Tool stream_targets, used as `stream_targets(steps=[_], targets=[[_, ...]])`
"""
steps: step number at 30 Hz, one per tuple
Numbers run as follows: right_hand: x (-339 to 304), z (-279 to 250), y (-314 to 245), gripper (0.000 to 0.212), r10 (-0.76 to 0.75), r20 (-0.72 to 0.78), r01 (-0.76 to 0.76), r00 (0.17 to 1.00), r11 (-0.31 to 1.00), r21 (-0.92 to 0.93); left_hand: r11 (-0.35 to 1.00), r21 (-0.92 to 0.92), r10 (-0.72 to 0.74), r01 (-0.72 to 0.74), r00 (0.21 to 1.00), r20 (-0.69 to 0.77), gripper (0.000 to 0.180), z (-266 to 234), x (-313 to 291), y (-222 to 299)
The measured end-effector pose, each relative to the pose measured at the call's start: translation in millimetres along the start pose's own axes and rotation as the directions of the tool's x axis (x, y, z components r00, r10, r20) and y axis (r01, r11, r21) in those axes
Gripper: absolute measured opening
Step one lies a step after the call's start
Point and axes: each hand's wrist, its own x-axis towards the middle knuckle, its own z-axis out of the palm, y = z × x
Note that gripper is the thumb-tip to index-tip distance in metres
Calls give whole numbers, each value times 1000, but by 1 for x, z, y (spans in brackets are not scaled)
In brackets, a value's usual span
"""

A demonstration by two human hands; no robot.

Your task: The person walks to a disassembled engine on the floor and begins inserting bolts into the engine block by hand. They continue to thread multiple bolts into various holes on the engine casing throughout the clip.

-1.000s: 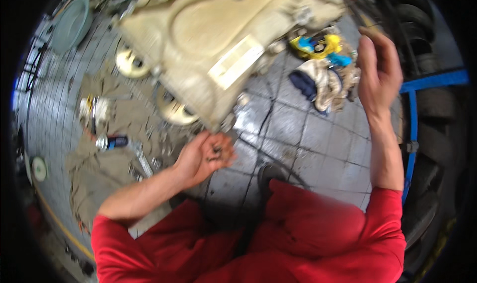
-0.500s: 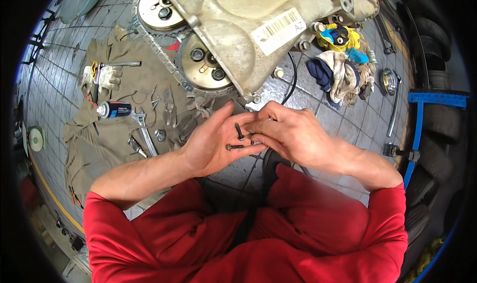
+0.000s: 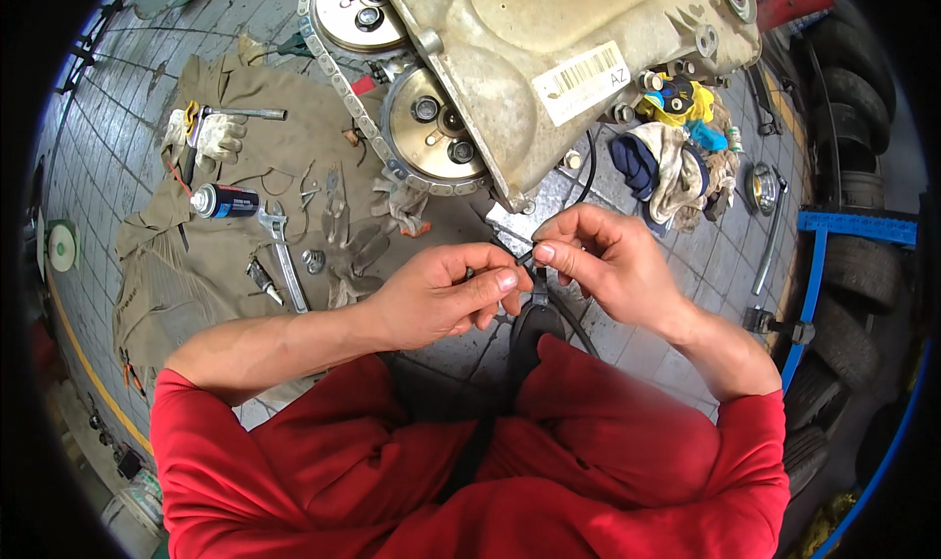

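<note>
My left hand (image 3: pixel 456 294) is curled closed, thumb over the fingers. The small bolts that lay in its palm are almost wholly hidden. My right hand (image 3: pixel 608 265) pinches the end of a dark bolt (image 3: pixel 526 258) between thumb and forefinger, and the bolt's other end meets my left fingertips. Above both hands stands an engine with a pale metal cover (image 3: pixel 510 88). Along its left side are two round timing sprockets, the lower sprocket (image 3: pixel 427 132) and the upper sprocket (image 3: pixel 358 22), with a timing chain (image 3: pixel 333 69) running around them.
On a brown cloth (image 3: pixel 211 275) at left lie a spray can (image 3: pixel 225 202), an adjustable wrench (image 3: pixel 283 255), a ratchet (image 3: pixel 240 114) and gloves (image 3: pixel 218 137). Rags (image 3: pixel 671 167) and a long bar (image 3: pixel 769 245) lie on the tiles at right. Tyres (image 3: pixel 863 270) stand by a blue frame (image 3: pixel 821 265).
My left hand has gone from an open palm showing the bolts to a closed grip. My right hand has moved slightly right, off the palm, holding a bolt. The view has shifted slightly.
</note>
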Motion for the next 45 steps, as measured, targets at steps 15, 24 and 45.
stream_targets(steps=[15, 24, 45], targets=[[-19, -39, -73, 17, -551, 3, 532, 834, 804, -266, 985, 168, -32, 30, 999, 7, 26, -9, -2, -15], [46, -64, -194, 23, -640, -253, 593, 726, 768, -242, 920, -219, -379, 326, 883, -276, 16, -57, -3, -59], [85, -170, -217, 25, -546, -479, -1, 687, 659, -752, 950, -14, -311, 311, 950, 17, 29, -107, 4, -66]])
